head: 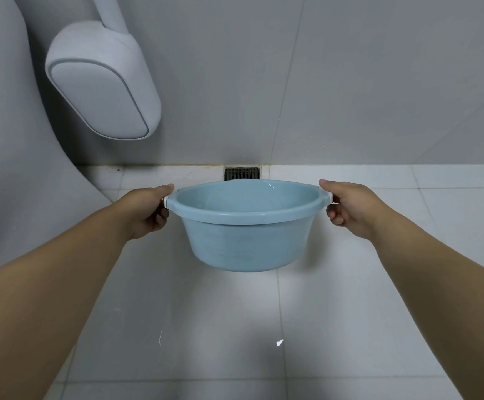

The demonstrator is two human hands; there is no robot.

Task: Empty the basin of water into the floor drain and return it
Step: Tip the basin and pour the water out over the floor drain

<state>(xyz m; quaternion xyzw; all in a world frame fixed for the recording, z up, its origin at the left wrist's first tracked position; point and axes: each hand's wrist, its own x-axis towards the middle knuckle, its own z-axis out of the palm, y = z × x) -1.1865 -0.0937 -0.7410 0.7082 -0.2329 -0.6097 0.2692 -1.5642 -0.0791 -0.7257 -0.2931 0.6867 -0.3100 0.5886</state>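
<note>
Our forearms reach out; left hand (145,210) and right hand (350,209) each have fingers curled tight on a side handle of the blue basin (246,223), which hangs level between them above the floor (235,327). The drain (242,173) lies just beyond the fingers, past the far rim, equally near both hands. We'd tip forward, away from us. Water inside: can't tell.
</note>
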